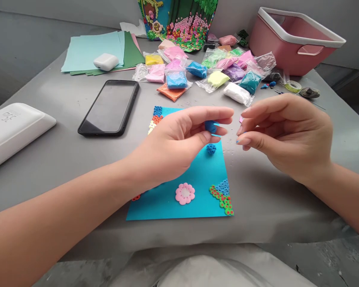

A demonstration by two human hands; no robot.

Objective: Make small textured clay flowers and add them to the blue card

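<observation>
Left fingers grip a blue lump; right fingers unclear; grey table, grey wall behind.

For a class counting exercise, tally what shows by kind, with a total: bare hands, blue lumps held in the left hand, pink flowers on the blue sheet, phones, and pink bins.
Left hand and right hand: 2
Held blue lump: 1
Pink flower on blue sheet: 1
Phone: 1
Pink bin: 1
Total: 6
</observation>
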